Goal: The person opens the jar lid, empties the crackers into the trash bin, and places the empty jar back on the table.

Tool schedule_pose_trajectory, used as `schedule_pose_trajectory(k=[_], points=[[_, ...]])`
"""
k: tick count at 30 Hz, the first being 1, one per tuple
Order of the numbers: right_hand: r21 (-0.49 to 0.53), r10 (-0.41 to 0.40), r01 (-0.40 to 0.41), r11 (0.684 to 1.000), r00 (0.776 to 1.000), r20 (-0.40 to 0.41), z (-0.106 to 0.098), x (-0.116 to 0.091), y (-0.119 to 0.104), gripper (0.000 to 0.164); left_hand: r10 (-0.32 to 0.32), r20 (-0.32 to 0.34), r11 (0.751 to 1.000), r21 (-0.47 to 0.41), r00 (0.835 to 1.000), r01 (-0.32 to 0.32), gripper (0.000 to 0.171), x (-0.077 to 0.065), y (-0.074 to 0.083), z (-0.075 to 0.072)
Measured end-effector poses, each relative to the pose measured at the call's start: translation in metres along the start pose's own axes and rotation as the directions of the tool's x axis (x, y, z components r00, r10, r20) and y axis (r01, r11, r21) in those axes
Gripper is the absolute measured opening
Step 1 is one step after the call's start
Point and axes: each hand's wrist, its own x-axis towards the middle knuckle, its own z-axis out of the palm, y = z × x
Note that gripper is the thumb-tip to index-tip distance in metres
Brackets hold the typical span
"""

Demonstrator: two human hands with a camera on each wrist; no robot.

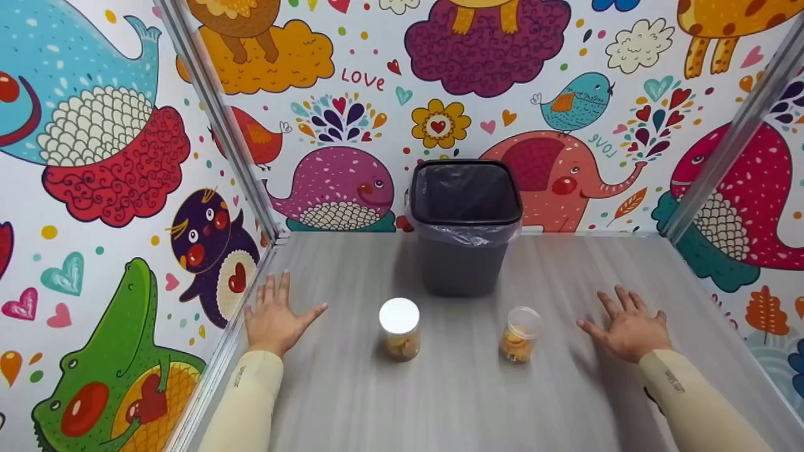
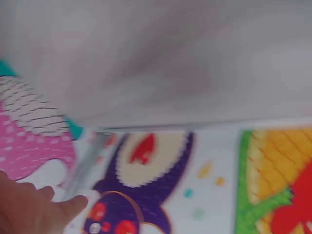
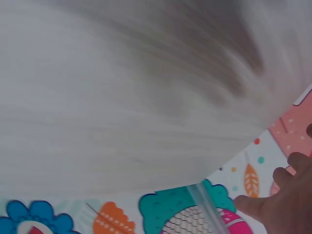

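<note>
My left hand (image 1: 274,321) is spread over the left side of the table, fingers straight and nothing in it. On the right side, my right hand (image 1: 630,326) is likewise spread and holds nothing. Between them stand two clear plastic jars. The left jar (image 1: 402,345) has a white lid (image 1: 399,316) and yellow-orange pieces inside. To its right, the other jar (image 1: 520,333) shows no white lid and contains orange-yellow pieces (image 1: 517,345). Neither hand touches a jar. The left wrist view catches part of the left hand (image 2: 36,207); the right wrist view catches part of the right hand (image 3: 287,202).
A dark grey bin (image 1: 465,257) with a clear plastic liner (image 1: 471,234) stands behind the jars, against the back wall. Walls printed with cartoon animals and metal corner posts (image 1: 217,119) enclose the grey table (image 1: 452,402) at the back and sides.
</note>
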Motion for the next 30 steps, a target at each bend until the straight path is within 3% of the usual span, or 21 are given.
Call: schedule_pose_trajectory(k=[4,8,11,13,15,17,19,21,25,27,30], points=[[0.003,-0.066,0.066,0.998,0.998,-0.006,-0.009,0.004,-0.003,0.1,0.076,-0.109,0.989,-0.12,0.991,-0.089,0.114,0.002,0.035,-0.009],[-0.025,-0.154,0.154,0.988,0.988,-0.008,-0.018,0.003,-0.014,0.098,0.217,-0.193,0.95,-0.183,0.957,-0.252,0.12,-0.011,0.092,-0.012],[-0.04,-0.245,0.244,0.969,0.969,-0.02,-0.023,0.001,-0.025,0.092,0.363,-0.232,0.88,-0.235,0.903,-0.414,0.126,-0.032,0.141,-0.007],[-0.032,-0.297,0.296,0.955,0.955,-0.023,-0.024,-0.001,-0.035,0.088,0.468,-0.242,0.813,-0.259,0.85,-0.522,0.129,-0.051,0.171,0.004],[-0.017,-0.338,0.338,0.941,0.941,-0.025,-0.023,-0.002,-0.045,0.086,0.547,-0.21,0.759,-0.283,0.81,-0.586,0.131,-0.073,0.198,0.019],[-0.006,-0.367,0.367,0.93,0.93,-0.023,-0.02,-0.004,-0.053,0.086,0.6,-0.138,0.737,-0.288,0.788,-0.611,0.133,-0.095,0.222,0.04],[-0.009,-0.386,0.386,0.922,0.922,-0.023,-0.016,-0.006,-0.06,0.087,0.62,-0.033,0.744,-0.292,0.784,-0.601,0.132,-0.112,0.241,0.063],[-0.011,-0.406,0.405,0.914,0.914,-0.03,-0.012,-0.007,-0.066,0.089,0.604,0.094,0.772,-0.314,0.791,-0.552,0.129,-0.123,0.255,0.085],[0.002,-0.439,0.44,0.898,0.897,-0.049,-0.003,-0.006,-0.073,0.09,0.493,0.312,0.85,-0.375,0.812,-0.371,0.127,-0.124,0.272,0.122],[0.019,-0.446,0.447,0.894,0.893,-0.056,0.001,-0.004,-0.075,0.09,0.426,0.375,0.877,-0.394,0.823,-0.274,0.127,-0.118,0.278,0.134],[0.046,-0.433,0.436,0.899,0.899,-0.07,0.004,0.0,-0.077,0.088,0.373,0.395,0.894,-0.396,0.84,-0.21,0.128,-0.108,0.286,0.148]])
